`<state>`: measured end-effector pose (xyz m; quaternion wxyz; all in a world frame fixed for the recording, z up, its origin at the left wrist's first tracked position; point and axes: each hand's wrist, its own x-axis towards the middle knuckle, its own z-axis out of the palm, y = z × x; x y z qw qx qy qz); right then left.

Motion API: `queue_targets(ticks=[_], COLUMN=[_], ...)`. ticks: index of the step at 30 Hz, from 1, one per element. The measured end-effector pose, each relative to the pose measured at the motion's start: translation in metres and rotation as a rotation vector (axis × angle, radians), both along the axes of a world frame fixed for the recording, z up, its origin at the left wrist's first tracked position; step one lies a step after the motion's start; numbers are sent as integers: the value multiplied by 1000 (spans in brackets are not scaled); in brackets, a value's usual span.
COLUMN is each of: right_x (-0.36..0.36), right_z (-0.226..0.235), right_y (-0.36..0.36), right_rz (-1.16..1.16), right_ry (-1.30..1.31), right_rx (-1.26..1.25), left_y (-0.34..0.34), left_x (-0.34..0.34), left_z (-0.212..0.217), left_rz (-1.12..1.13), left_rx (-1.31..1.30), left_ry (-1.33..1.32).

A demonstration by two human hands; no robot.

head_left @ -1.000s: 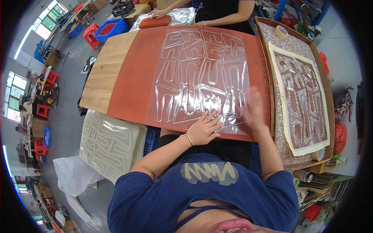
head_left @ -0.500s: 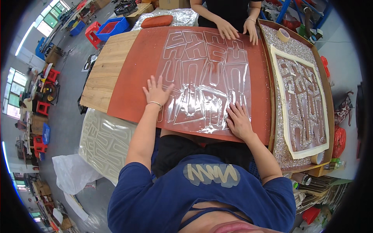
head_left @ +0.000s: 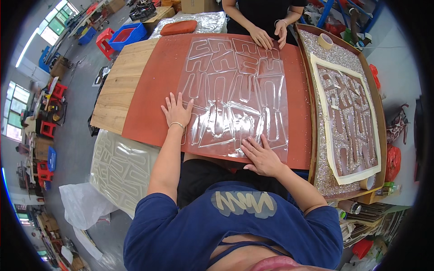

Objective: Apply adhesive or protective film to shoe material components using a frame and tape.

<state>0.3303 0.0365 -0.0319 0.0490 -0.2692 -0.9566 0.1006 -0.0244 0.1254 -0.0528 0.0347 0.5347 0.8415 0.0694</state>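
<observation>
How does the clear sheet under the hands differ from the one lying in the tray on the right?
The clear sheet lies flat on the orange mat, pressed by the left hand and right hand; the tray sheet is cream-bordered, untouched, and rests on glittery material. The clear sheet looks wider. Both show similar cut-out strip shapes.

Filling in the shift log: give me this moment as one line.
left hand: flat on clear film left edge | right hand: flat on film's near edge | film on red mat | co-worker's hands: far edge
</observation>
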Motion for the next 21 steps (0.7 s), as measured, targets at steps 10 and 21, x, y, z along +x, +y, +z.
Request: queue_targets(ticks=[10,21], right_x=[-1,-10], right_z=[-4,3], right_y=[2,-16], right_rz=[-26,-76], right_ry=[38,-59], right_rx=[40,41], left_y=[-2,-5], left_x=[-7,-14], left_z=[-14,-23], left_rz=[-5,-47], left_rx=[112,216], left_ry=[-17,-15])
